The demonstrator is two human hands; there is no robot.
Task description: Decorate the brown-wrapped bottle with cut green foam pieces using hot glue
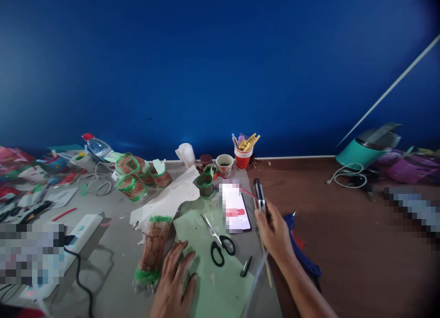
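Observation:
My left hand [177, 279] rests with its fingers stretched out on a sheet of light green paper [220, 290]. Just beside it lies a clear plastic bottle piece painted brown with green ends [155, 244]. Black-handled scissors [220, 242] lie partly spread on the paper, and a small black and metal piece [246, 266] sits near the sheet's right edge. My right hand [273, 228] is closed around a slim black and silver object [259, 195], whose kind I cannot make out. Below that hand, partly covered by my forearm, is a blue glue gun [302, 254].
A lit phone [235, 208] lies behind the scissors. Paper cups [224, 164], a red cup of cutlery [243, 156] and brown-green containers [130, 176] stand toward the blue wall. A power strip [80, 235] with cables is left; a teal kettle-like appliance [364, 148] stands right.

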